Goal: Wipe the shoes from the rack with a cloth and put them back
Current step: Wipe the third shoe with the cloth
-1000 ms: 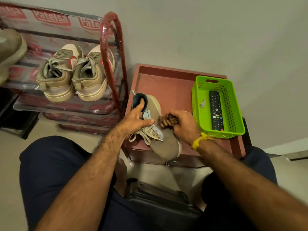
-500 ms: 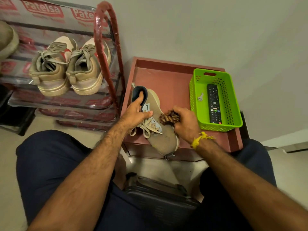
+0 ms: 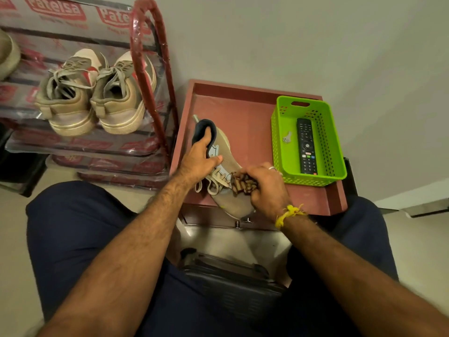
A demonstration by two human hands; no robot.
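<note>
A tan lace-up shoe (image 3: pixel 230 164) with a dark blue lining lies on the reddish-brown cabinet top (image 3: pixel 243 110), toe pointing toward me past the front edge. My left hand (image 3: pixel 198 161) grips it at the collar, fingers inside the opening. My right hand (image 3: pixel 266 188) is closed on a bunched brown patterned cloth (image 3: pixel 243 184), pressed against the shoe's side by the laces. The shoe rack (image 3: pixel 150 69), red-framed and wrapped in printed plastic, stands at left. A pair of beige sneakers (image 3: pixel 97 98) sits on its shelf, heels toward me.
A green perforated basket (image 3: pixel 279 132) on the cabinet's right side holds a black remote (image 3: pixel 306 147) and a small key (image 3: pixel 287 137). Another light shoe (image 3: pixel 7 57) shows at the left edge. A dark ribbed object (image 3: pixel 230 278) lies between my knees on the floor.
My right hand has slid the cloth down the shoe's side toward the toe. My left hand keeps its grip on the collar. The view has shifted slightly.
</note>
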